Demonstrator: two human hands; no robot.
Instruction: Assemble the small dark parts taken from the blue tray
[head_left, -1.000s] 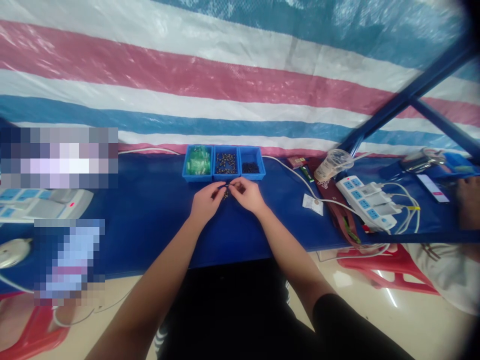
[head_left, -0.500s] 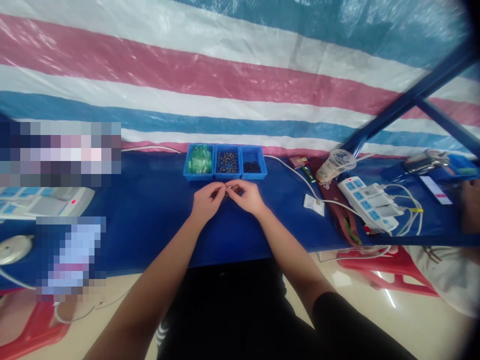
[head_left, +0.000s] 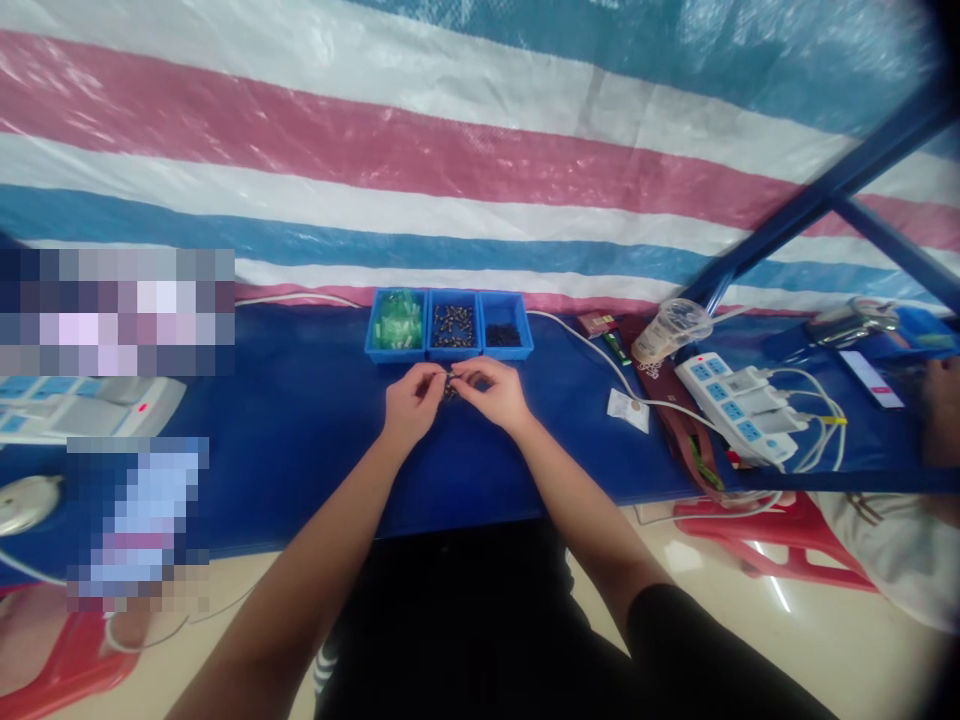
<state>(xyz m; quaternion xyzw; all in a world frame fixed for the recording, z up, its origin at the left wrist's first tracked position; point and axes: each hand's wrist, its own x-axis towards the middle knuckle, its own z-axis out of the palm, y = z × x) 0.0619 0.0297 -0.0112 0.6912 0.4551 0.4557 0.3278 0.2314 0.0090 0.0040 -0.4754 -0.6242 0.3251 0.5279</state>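
My left hand point(head_left: 410, 401) and my right hand point(head_left: 492, 391) meet over the blue table point(head_left: 300, 430), just in front of three small blue bins. Both hands pinch a tiny dark part point(head_left: 450, 383) between their fingertips; a few more small parts seem to lie under them. The left bin point(head_left: 396, 325) holds green pieces, the middle bin point(head_left: 453, 326) holds brownish metal pieces, and the right bin point(head_left: 504, 333) holds small black pieces.
A white power strip point(head_left: 731, 405) with plugs and cables lies at the right, next to a tipped clear plastic cup point(head_left: 669, 328) and a white packet point(head_left: 626, 409). Another power strip point(head_left: 82, 405) sits at the left. Red stools stand below. A striped tarp hangs behind.
The hands stay together in front of the bins; fingers shift slightly around the small part, and the view has drifted a little.
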